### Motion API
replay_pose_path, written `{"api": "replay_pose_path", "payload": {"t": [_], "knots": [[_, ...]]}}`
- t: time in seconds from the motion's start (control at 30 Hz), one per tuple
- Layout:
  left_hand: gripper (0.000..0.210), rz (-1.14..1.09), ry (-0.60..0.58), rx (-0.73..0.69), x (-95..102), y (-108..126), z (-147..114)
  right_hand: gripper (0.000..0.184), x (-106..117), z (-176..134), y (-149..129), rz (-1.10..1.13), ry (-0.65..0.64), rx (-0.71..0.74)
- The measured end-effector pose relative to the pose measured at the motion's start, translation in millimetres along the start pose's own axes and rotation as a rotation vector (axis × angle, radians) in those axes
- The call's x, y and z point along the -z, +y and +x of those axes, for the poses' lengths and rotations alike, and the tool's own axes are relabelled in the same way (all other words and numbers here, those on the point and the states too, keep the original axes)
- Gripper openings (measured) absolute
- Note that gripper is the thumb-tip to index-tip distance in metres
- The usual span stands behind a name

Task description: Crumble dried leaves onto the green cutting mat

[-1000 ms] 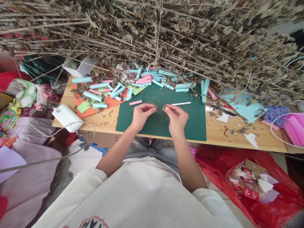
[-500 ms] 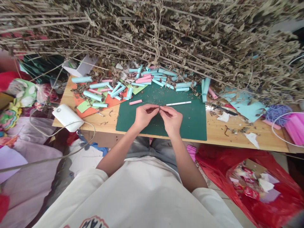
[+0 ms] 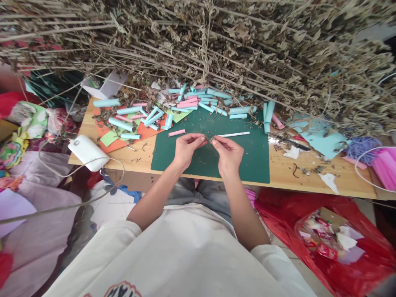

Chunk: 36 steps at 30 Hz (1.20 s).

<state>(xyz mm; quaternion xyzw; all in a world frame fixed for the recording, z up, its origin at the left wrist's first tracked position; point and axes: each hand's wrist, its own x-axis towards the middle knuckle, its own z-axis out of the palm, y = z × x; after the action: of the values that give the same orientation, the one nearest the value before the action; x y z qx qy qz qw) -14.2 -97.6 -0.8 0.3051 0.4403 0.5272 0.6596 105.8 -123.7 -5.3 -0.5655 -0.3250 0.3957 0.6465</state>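
Over the green cutting mat (image 3: 192, 165), my left hand (image 3: 188, 150) and my right hand (image 3: 229, 156) face each other with a small gap between the fingertips. Both are closed in a pinch. A small brownish bit of dried plant (image 3: 211, 140) shows at my right fingertips; a similar dark scrap is at the left ones, too small to make out fully. Behind my right hand lies a thin white stick (image 3: 235, 134), its left end close to the fingers. A pink paper roll (image 3: 177, 133) rests on the mat behind my left hand.
Dried stalks and leaves (image 3: 204, 49) spread across the back. Blue paper rolls (image 3: 153, 117) and pink ones lie before them on the wooden table (image 3: 136, 159). A white power bank (image 3: 88, 152) with a cable sits left. A red bag (image 3: 284, 214) holding scraps stands lower right.
My hands have drawn apart from fingertip contact, the right one moving rightward. Its fingers now overlap the left end of the white stick. The other things stay put.
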Motion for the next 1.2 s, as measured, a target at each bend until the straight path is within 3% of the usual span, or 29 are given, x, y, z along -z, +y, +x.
{"api": "replay_pose_path", "payload": {"t": [0.13,0.23,0.33,0.47,0.63,0.8,0.93,1.1,1.2], "knots": [[0.031,0.081,-0.042,-0.030,1.6,0.8,-0.6,0.023,2.9,-0.1,1.7,-0.084,-0.125,0.078],[0.030,0.199,-0.081,-0.056,3.8,-1.9,-0.8,0.029,3.6,-1.5,4.3,-0.128,-0.106,0.099],[0.033,0.300,-0.097,-0.079,6.4,-4.5,-0.4,0.020,4.4,-4.6,2.7,-0.227,-0.098,0.154],[0.028,0.277,-0.065,-0.097,7.8,-7.8,1.2,0.014,4.2,-9.3,-1.9,-0.310,-0.131,0.236],[0.021,0.245,-0.061,-0.130,7.0,-10.4,1.9,0.009,-1.7,-9.7,2.1,-0.192,-0.104,0.173],[0.023,0.149,-0.049,-0.072,6.0,-5.9,1.7,0.013,-6.6,-3.3,4.4,-0.034,-0.015,0.019],[0.023,0.134,-0.024,-0.062,8.0,-1.5,2.6,0.015,-3.3,2.7,1.6,-0.031,0.063,0.009],[0.031,0.118,-0.091,0.017,8.3,0.9,2.2,0.017,3.3,2.5,-0.8,-0.095,-0.135,0.028],[0.032,0.154,-0.106,0.016,7.3,1.9,2.6,0.016,5.8,-0.1,-3.6,-0.246,-0.212,0.133]]}}
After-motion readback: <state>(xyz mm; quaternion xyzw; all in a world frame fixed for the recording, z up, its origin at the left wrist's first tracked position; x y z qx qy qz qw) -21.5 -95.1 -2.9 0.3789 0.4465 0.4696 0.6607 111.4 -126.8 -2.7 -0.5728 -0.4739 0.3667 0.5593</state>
